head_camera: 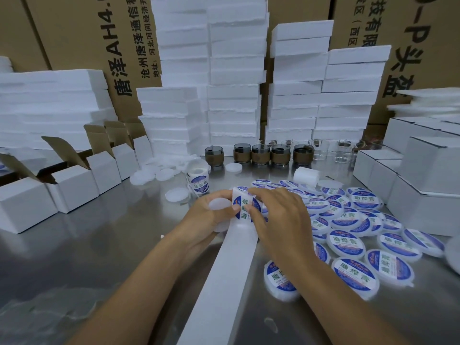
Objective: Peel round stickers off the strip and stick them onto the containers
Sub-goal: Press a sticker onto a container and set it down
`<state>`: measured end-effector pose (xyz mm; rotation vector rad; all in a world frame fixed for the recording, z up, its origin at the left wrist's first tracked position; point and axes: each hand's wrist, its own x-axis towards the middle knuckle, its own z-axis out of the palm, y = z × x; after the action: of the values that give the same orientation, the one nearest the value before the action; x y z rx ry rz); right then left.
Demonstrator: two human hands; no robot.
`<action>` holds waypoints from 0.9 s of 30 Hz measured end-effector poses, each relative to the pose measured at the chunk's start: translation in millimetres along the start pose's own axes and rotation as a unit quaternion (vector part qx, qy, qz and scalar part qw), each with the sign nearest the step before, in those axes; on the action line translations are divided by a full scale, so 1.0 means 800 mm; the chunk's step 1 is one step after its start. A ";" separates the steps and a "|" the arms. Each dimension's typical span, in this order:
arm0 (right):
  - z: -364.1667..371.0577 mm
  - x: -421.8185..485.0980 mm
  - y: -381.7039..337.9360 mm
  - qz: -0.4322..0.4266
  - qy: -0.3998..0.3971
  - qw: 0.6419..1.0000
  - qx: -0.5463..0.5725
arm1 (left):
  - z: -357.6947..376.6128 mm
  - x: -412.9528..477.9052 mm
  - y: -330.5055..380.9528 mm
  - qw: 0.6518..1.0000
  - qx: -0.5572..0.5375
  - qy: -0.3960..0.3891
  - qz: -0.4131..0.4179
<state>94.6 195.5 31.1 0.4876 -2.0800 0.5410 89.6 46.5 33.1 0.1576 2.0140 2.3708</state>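
Left: open boxes [74, 180] stand in a row with flaps up, apparently ready for packing. They wall off that side of the steel table [99, 240]. The bare steel in front of them is the widest free room for moving.

Centre left: blank containers [154, 175] lie heaped near a sticker roll [198, 181], both within reach beyond the hands.

Centre: the left hand [206, 215] curls its fingers round one blank container [219, 204], and its thumb presses on the strip [224, 282]. This likely steadies the strip and keeps the target close to the peel. The strip runs back between the forearms and out of the lower edge of the view, its near length bare of stickers.

The sticker [245, 207] being worked sits at the strip's far end, between the two hands. The right hand [278, 215] closes fingers and thumb on it in a pinch. How far its edge has lifted cannot be told. The step in hand is judged to be the peel, with the transfer to the held container to follow.

Right: labelled containers [348, 240] spread face up across the table, reaching the right forearm. Little room is left there, so a sweeping wrist could scatter them. Closed boxes [423, 195] bound the far right.
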 end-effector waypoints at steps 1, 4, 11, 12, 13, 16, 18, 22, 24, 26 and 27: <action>0.000 0.000 0.000 -0.001 0.006 1.000 0.001 | 0.001 -0.001 0.000 1.000 -0.007 -0.003 0.000; -0.002 0.000 -0.001 -0.010 0.012 1.000 0.004 | 0.002 0.001 0.001 1.000 -0.018 0.006 -0.001; -0.004 0.000 0.003 -0.052 -0.013 0.999 0.007 | -0.001 0.011 0.001 0.998 -0.029 0.056 -0.007; -0.004 0.001 0.003 -0.057 -0.016 0.998 0.007 | -0.002 0.012 0.000 0.998 -0.023 0.062 -0.009; -0.005 0.002 0.003 -0.059 -0.018 0.998 0.010 | -0.002 0.013 0.000 0.998 -0.016 0.067 -0.010; -0.005 0.000 0.001 -0.047 -0.042 0.997 0.039 | -0.003 0.015 -0.002 0.997 -0.006 0.071 -0.010; -0.006 -0.001 -0.002 -0.011 -0.084 0.994 0.068 | -0.003 0.015 -0.003 0.997 0.005 0.083 -0.010; -0.007 -0.001 -0.001 0.056 -0.157 0.978 0.123 | -0.002 0.019 -0.007 0.988 0.081 0.130 0.001; -0.009 0.000 0.000 0.118 -0.147 0.963 0.193 | -0.002 0.021 -0.008 0.976 0.148 0.161 0.010; -0.011 0.003 0.001 0.193 -0.123 0.936 0.266 | -0.004 0.022 -0.008 0.969 0.176 0.172 0.014; -0.012 0.006 0.001 0.225 -0.112 0.920 0.300 | -0.006 0.023 -0.009 0.969 0.177 0.171 0.013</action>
<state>98.2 200.6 39.5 0.4216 -2.2331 1.4817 70.8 44.7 26.7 -0.2384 2.5921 2.1494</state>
